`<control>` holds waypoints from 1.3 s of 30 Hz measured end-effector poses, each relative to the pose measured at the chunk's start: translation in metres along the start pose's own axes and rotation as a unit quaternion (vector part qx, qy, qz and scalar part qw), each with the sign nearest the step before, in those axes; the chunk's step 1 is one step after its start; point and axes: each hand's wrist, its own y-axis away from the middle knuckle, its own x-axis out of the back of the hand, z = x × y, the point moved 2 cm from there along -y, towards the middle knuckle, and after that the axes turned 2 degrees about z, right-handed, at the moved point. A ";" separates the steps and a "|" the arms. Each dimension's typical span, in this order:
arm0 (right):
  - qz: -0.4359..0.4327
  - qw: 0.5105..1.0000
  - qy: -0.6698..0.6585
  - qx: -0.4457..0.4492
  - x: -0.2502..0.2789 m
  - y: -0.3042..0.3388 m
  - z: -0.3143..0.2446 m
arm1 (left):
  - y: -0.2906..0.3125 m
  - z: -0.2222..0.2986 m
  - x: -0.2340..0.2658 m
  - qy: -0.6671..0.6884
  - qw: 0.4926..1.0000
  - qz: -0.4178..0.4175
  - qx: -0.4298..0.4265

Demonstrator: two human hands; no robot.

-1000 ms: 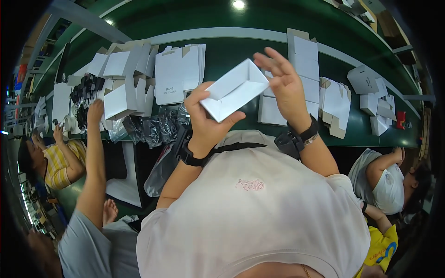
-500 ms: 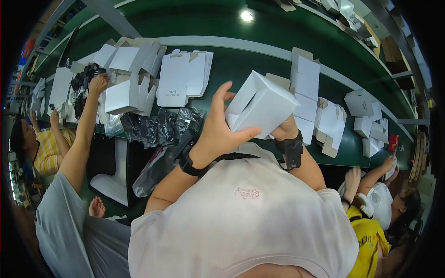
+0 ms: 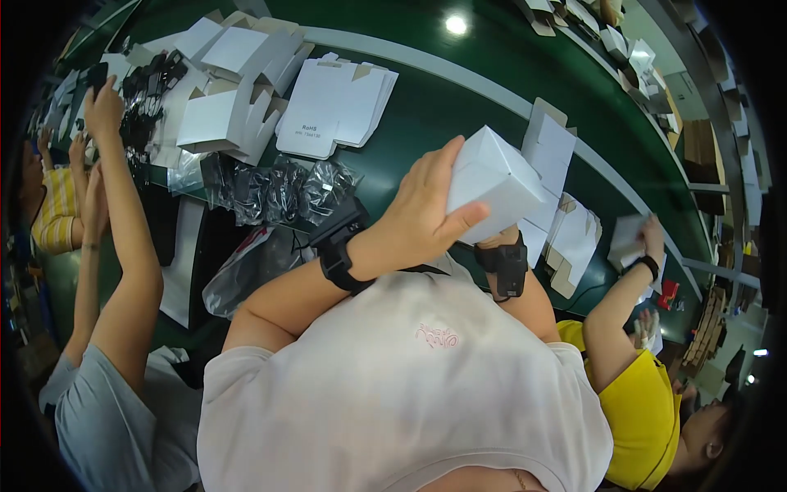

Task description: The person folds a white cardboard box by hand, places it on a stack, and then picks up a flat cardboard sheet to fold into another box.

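In front of my chest, a white cardboard box (image 3: 498,182) is tilted with one corner toward me. My left hand (image 3: 420,207) grips its left side, fingers along the far edge and thumb across the near face. Behind and below the box, my right hand (image 3: 500,239) supports it; the box hides most of those fingers. The faces turned toward me look closed, and its contents cannot be seen. Beyond my left hand lies a stack of flat white cartons (image 3: 332,102). Black items in clear plastic bags (image 3: 283,189) line the table's near edge.
Partly folded white boxes (image 3: 215,119) stand on the green table (image 3: 426,90) at left. More flat cartons (image 3: 571,242) lie right of the held box. A co-worker's arm (image 3: 123,246) reaches over black cables at left; another in yellow (image 3: 635,402) touches a box at right.
The box has turned in my hands, and the gap seen at its end no longer shows. My left fingers have closed along its side. The right co-worker has reached to a white box.
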 end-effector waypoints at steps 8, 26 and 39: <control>-0.041 0.991 0.052 -0.120 -0.043 -0.010 -0.012 | 0.000 -0.005 0.009 0.119 0.985 0.077 0.098; -0.051 0.994 0.057 -0.075 -0.009 0.002 -0.045 | -0.009 -0.018 0.024 -0.009 0.992 0.123 -0.014; -0.042 0.997 -0.067 0.016 -0.007 -0.005 -0.047 | -0.017 -0.018 -0.004 0.335 0.925 0.007 0.178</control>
